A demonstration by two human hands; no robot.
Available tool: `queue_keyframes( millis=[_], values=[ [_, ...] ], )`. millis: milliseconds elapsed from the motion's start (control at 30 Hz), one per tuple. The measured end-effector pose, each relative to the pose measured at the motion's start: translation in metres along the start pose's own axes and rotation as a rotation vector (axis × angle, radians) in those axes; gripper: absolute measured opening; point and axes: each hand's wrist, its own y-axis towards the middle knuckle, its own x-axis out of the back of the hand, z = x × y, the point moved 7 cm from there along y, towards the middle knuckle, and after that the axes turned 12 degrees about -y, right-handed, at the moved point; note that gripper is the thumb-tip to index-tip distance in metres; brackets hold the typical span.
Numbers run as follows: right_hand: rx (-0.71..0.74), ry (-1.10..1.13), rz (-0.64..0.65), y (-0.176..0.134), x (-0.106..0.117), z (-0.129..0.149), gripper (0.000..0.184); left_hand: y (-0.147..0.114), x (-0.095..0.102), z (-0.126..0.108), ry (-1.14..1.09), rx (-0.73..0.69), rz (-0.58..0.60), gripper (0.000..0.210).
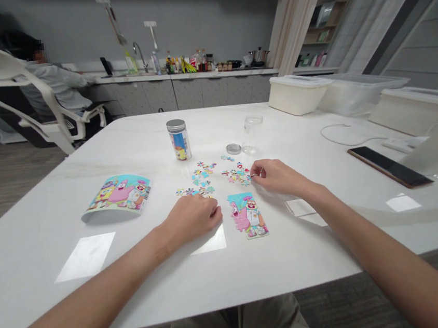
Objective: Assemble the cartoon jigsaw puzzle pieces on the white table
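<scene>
My right hand (273, 176) pinches a small puzzle piece (256, 174) at the right edge of a pile of loose puzzle pieces (239, 175). My left hand (194, 218) rests on the table with curled fingers, just below another group of loose pieces (203, 175); whatever its fingers may hold is hidden. Between my hands, a little nearer to me, lies a partly joined puzzle (250, 215) with a pink starfish figure and a figure in a white suit. A curled picture sheet (118, 195) with the same cartoon figures lies to the left.
Behind the pieces stand a lidded jar (179, 141), a clear open jar (253, 133) and a loose metal lid (233, 148). A dark phone (389, 165), a cable (351, 139) and white storage boxes (298, 94) occupy the table's right side. A person (54, 85) sits at the far left.
</scene>
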Motion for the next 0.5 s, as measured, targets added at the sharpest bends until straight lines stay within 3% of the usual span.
queue_keyframes(
  millis=[67, 233, 367, 500],
  values=[
    [-0.032, 0.182, 0.046, 0.0, -0.002, 0.003, 0.006, 0.0, 0.0, 0.0, 0.003, -0.004, -0.003, 0.035],
    [-0.016, 0.806, 0.312, -0.006, -0.013, 0.026, 0.014, 0.001, -0.002, 0.0, 0.029, 0.001, 0.012, 0.035],
    [-0.014, 1.0, 0.365, -0.009, -0.013, 0.032, 0.021, 0.0, -0.002, -0.001, 0.049, -0.017, 0.004, 0.035],
    [-0.045, 1.101, 0.328, -0.006, -0.013, 0.027, 0.019, -0.001, -0.001, -0.001, 0.058, -0.039, -0.024, 0.036]
  ],
)
